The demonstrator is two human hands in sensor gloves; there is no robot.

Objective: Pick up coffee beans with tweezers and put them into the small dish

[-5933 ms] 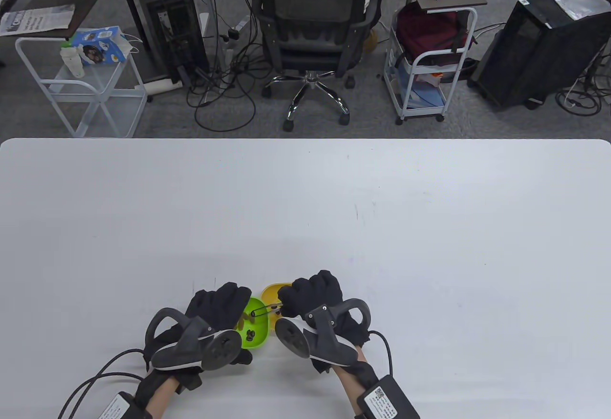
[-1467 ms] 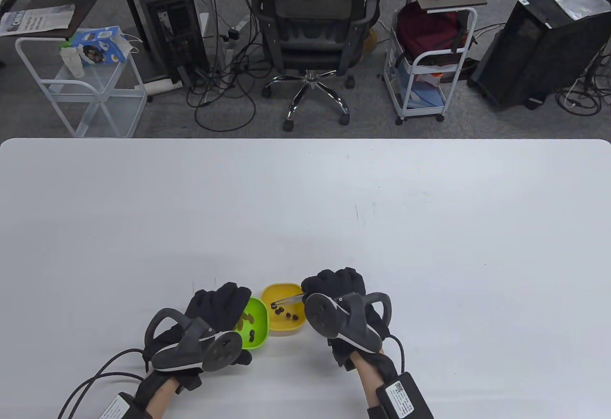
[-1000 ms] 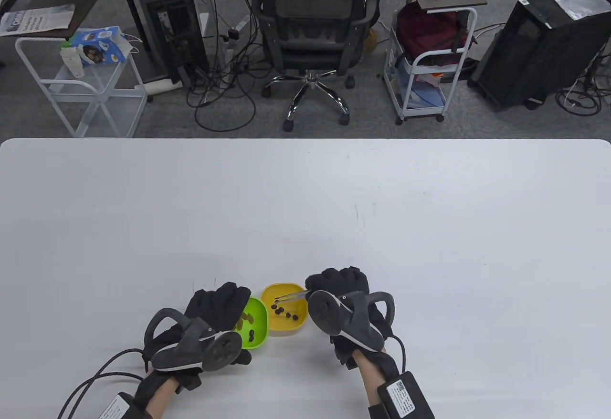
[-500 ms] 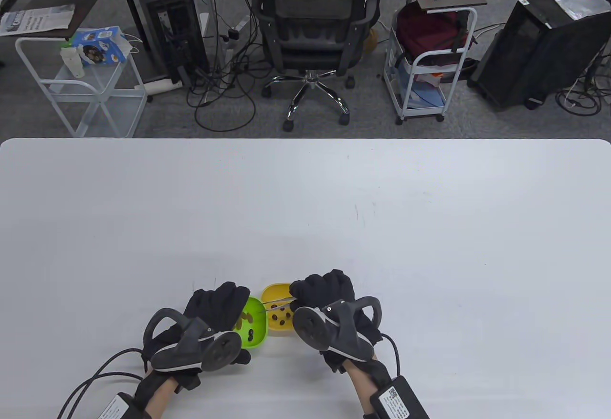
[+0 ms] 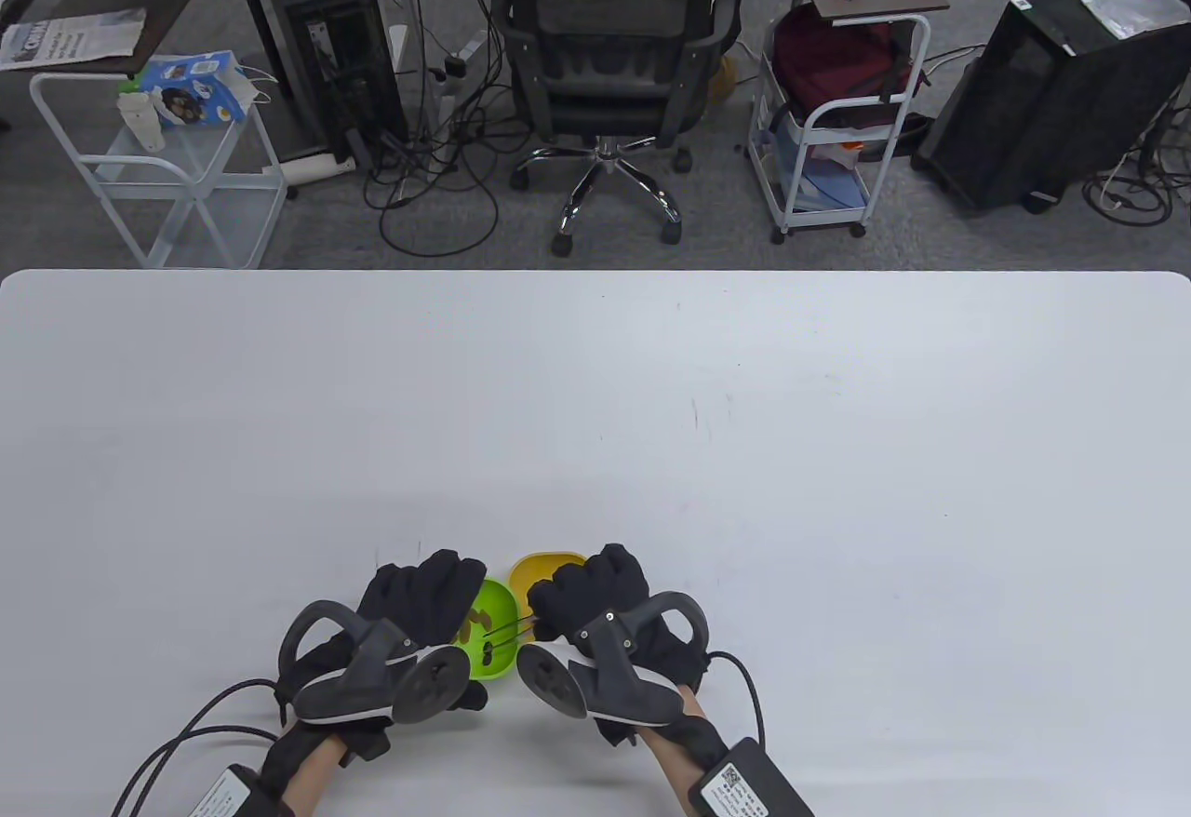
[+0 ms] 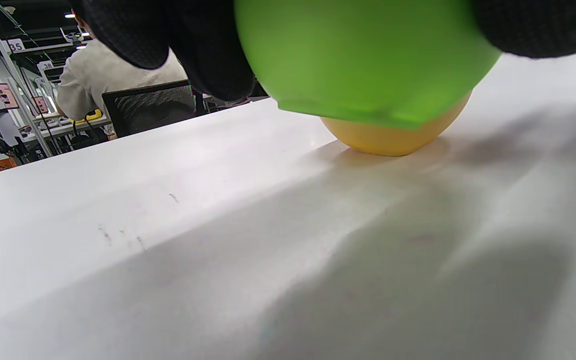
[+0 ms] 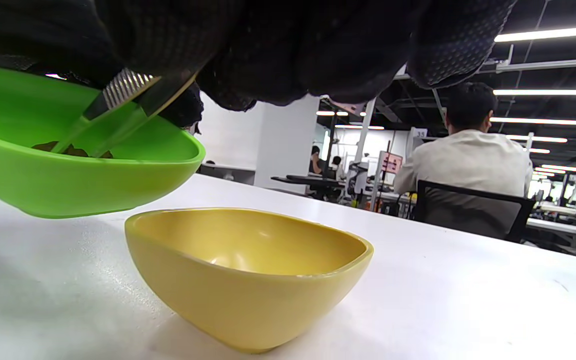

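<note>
My left hand (image 5: pixel 423 598) grips the green dish (image 5: pixel 498 659) by its left rim and holds it tilted, raised off the table (image 6: pixel 363 55). Several coffee beans (image 5: pixel 481 616) lie in it. My right hand (image 5: pixel 582 594) holds the metal tweezers (image 5: pixel 507 636), and their tips reach down into the green dish among the beans (image 7: pixel 113 110). The yellow dish (image 5: pixel 544 566) stands on the table just behind, mostly hidden by my right hand. In the right wrist view the yellow dish (image 7: pixel 248 280) sits below the green dish (image 7: pixel 78 180); its inside bottom is hidden there.
The white table (image 5: pixel 651 408) stretches wide beyond the dishes. Off the table's far edge stand an office chair (image 5: pixel 609 63), two white carts (image 5: pixel 158 166) and a computer tower (image 5: pixel 1051 82).
My right hand moved left from over the yellow dish to the green dish, and the tweezer tips now sit inside the green dish. My left hand and the green dish stayed put.
</note>
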